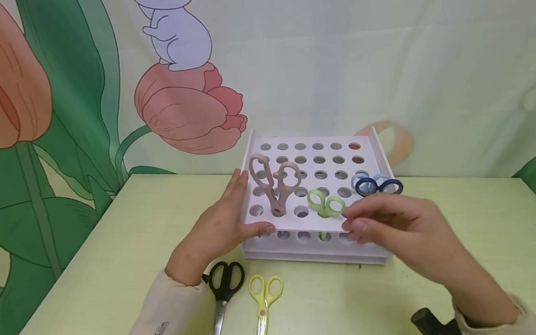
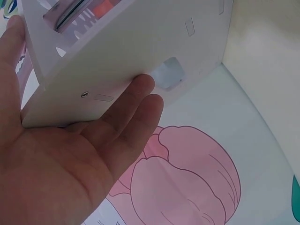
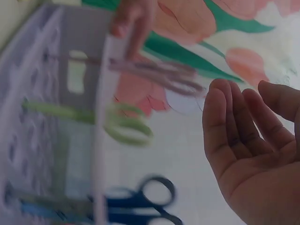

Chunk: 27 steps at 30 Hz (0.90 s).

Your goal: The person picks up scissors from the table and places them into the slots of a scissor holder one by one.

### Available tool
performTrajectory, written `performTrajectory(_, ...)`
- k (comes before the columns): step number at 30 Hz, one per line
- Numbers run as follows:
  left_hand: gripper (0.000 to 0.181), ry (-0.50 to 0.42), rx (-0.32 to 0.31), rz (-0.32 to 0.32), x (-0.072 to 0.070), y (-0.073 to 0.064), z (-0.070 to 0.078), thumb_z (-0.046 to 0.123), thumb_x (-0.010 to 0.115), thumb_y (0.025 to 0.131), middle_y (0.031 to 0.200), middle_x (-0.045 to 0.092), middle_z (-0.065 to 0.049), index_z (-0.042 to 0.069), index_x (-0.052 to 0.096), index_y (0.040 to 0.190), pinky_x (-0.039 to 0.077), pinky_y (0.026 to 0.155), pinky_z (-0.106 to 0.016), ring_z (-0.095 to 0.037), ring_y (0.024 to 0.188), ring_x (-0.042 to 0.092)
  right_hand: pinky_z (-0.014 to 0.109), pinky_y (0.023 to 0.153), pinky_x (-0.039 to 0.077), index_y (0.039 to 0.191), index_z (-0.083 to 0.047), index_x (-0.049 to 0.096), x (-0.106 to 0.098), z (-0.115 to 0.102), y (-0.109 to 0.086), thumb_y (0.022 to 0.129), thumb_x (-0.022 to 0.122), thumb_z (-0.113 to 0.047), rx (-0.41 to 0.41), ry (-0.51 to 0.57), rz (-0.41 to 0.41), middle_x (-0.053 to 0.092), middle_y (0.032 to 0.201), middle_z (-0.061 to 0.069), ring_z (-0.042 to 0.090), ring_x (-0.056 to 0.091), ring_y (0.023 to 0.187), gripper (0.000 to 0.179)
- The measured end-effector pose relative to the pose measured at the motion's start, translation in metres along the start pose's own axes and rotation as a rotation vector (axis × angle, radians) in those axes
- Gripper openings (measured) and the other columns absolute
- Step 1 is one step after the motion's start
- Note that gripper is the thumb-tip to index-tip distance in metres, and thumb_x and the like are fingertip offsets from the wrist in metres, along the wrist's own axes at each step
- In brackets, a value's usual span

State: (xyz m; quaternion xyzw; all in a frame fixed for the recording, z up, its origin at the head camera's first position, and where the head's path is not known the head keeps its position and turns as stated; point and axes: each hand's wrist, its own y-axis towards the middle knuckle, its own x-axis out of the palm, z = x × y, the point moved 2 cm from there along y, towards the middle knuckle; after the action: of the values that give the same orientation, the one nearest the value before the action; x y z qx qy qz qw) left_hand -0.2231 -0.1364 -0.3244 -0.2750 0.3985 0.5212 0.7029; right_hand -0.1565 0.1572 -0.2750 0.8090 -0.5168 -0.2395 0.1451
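My left hand rests against the left side of a white rack with round holes, straight fingers along the side wall and thumb on the front edge. Near the rack's front right, my right hand has loosely bent fingers and nothing between them. Mauve scissors stand handles up in the rack at the left. Small green scissors stand in the front row, beside my right fingertips in the head view. Dark blue scissors and light blue scissors stand at the right, partly hidden.
Black-handled scissors and yellow scissors lie on the table before the rack. A black object with some yellow shows by the right sleeve, partly hidden. Behind the rack hangs a cloth printed with flowers.
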Motion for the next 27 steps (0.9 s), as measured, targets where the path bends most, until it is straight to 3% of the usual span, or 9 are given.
performTrajectory(7,0.124,0.002,0.002,0.003,0.001,0.0,-0.001,0.052,0.082,0.08,0.169,-0.004,-0.011,0.009,0.002,0.163,0.04,0.108,-0.048,-0.036,0.144,0.034,0.037,0.07,0.059,0.105,0.005,0.071,0.054,0.046,0.0,0.096,0.064,0.004,0.187,0.132,-0.138,0.071,0.09,0.017,0.023,0.07,0.078,0.011)
performTrajectory(11,0.123,-0.008,0.008,0.009,0.001,0.001,-0.002,0.052,0.082,0.08,0.168,-0.003,-0.011,0.01,0.002,0.163,0.041,0.106,-0.047,-0.035,0.142,0.037,0.039,0.069,0.059,0.103,0.01,0.069,0.08,0.073,-0.003,0.097,0.065,0.0,0.316,0.214,-0.166,0.07,0.089,0.021,0.023,0.071,0.076,0.012)
performTrajectory(21,0.123,-0.03,0.02,0.013,0.001,0.0,-0.001,0.051,0.082,0.08,0.168,-0.003,-0.013,0.009,0.002,0.163,0.04,0.106,-0.047,-0.034,0.141,0.038,0.036,0.068,0.059,0.107,0.021,0.062,0.103,0.108,-0.012,0.096,0.064,0.001,0.471,0.324,-0.135,0.071,0.089,0.023,0.017,0.07,0.074,0.023)
performTrajectory(24,0.123,-0.03,0.025,0.013,0.0,0.0,0.0,0.051,0.082,0.08,0.168,-0.003,-0.012,0.009,0.002,0.163,0.04,0.107,-0.046,-0.034,0.142,0.036,0.03,0.067,0.057,0.107,0.015,0.066,0.108,0.115,-0.016,0.095,0.066,-0.002,0.477,0.217,-0.153,0.071,0.09,0.019,0.014,0.066,0.073,0.02)
performTrajectory(27,0.122,-0.028,0.028,0.014,0.0,-0.001,0.0,0.05,0.082,0.081,0.168,-0.003,-0.012,0.008,0.002,0.163,0.039,0.108,-0.047,-0.034,0.144,0.033,0.026,0.066,0.052,0.108,0.004,0.072,0.112,0.122,-0.018,0.094,0.072,-0.01,0.404,-0.043,-0.194,0.068,0.084,0.006,0.009,0.06,0.072,0.02)
